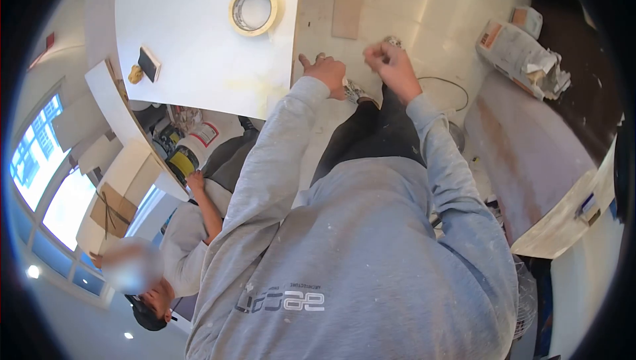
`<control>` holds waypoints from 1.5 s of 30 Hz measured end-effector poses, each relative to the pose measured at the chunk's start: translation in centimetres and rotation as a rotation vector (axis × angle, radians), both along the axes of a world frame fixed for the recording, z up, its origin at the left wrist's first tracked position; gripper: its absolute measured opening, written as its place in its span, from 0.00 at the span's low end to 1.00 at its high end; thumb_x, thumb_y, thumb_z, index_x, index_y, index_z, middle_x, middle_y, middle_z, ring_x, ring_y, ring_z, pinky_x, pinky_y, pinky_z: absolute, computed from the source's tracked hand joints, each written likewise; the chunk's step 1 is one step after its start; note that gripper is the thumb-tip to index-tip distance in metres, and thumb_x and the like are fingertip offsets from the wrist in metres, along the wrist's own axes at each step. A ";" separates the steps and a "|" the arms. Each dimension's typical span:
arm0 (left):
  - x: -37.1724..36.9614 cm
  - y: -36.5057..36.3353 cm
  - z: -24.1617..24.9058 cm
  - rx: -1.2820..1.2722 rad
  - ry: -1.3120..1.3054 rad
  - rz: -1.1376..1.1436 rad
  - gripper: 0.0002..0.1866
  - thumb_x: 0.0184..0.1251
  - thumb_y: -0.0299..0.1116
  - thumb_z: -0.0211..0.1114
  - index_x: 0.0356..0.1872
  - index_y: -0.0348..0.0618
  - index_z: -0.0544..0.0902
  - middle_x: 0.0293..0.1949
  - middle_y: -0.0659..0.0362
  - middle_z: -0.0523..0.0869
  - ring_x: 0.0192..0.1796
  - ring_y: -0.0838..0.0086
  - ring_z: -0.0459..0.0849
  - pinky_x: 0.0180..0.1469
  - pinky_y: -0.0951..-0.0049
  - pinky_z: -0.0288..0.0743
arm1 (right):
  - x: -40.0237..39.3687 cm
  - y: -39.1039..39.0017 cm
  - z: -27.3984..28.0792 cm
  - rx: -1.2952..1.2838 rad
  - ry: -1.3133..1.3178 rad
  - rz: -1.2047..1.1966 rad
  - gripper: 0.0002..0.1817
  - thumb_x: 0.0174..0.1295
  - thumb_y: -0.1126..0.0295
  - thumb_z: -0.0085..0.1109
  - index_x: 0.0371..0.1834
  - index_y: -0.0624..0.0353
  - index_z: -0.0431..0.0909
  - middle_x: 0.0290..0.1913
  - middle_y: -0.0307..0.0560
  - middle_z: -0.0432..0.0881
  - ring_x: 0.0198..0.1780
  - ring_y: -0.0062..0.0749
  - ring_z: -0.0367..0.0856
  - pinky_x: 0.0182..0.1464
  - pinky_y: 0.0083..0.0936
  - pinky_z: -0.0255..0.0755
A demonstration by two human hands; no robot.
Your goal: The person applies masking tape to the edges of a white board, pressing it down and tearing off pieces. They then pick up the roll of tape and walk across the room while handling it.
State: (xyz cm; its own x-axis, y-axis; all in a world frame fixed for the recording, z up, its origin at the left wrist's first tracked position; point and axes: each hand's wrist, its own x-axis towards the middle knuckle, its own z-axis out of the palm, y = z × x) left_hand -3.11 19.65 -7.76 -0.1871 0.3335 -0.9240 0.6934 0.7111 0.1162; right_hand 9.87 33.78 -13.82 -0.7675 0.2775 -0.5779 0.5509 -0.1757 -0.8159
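Note:
My left hand (322,73) is beside the right edge of a white board (199,42), its fingers partly spread and nothing visible in it. My right hand (392,67) hangs in the air over the floor, a short way right of the left one. Its fingers are curled together and slightly blurred; whatever they hold, if anything, cannot be made out. A roll of cream tape (275,14) lies on the board, up and left of my left hand. Toward the board's left side are a dark block with a pale edge (150,64) and a small yellow lump (136,75).
Another person (189,240) is at the lower left, near buckets (202,136) under the board. A torn paper bag (517,52) stands at the upper right, above a dusty panel (517,154). A cable (457,85) loops on the floor. A brown strip (346,2) lies ahead.

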 end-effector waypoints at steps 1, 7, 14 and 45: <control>-0.2 -0.8 -1.2 0.040 -0.013 -0.011 0.32 0.49 0.46 0.84 0.58 0.50 0.89 0.67 0.49 0.82 0.81 0.50 0.66 0.77 0.16 0.49 | 1.4 -0.8 -0.8 -0.130 -0.018 -0.008 0.12 0.68 0.71 0.67 0.53 0.61 0.87 0.45 0.40 0.89 0.42 0.23 0.84 0.46 0.23 0.77; -0.4 -0.2 -0.8 -0.038 -0.057 -0.048 0.33 0.48 0.48 0.85 0.58 0.50 0.89 0.64 0.50 0.84 0.77 0.51 0.73 0.75 0.17 0.52 | 3.6 -5.6 -1.4 -0.644 -0.101 -0.121 0.15 0.70 0.68 0.73 0.55 0.63 0.85 0.46 0.43 0.89 0.43 0.25 0.87 0.46 0.23 0.81; 0.6 -0.5 -0.6 0.046 0.038 -0.074 0.33 0.48 0.49 0.84 0.56 0.48 0.89 0.63 0.51 0.85 0.77 0.52 0.73 0.75 0.17 0.54 | 3.3 -8.2 -1.3 -0.478 -0.106 -0.302 0.09 0.67 0.72 0.74 0.39 0.66 0.85 0.34 0.45 0.87 0.32 0.26 0.86 0.35 0.24 0.79; 5.3 -14.0 5.4 0.878 1.052 0.446 0.39 0.59 0.51 0.80 0.62 0.32 0.74 0.64 0.39 0.75 0.69 0.40 0.73 0.77 0.36 0.60 | -6.1 -15.5 -5.7 -0.429 -0.045 -0.237 0.03 0.65 0.77 0.64 0.34 0.63 0.81 0.30 0.42 0.83 0.25 0.29 0.87 0.24 0.25 0.76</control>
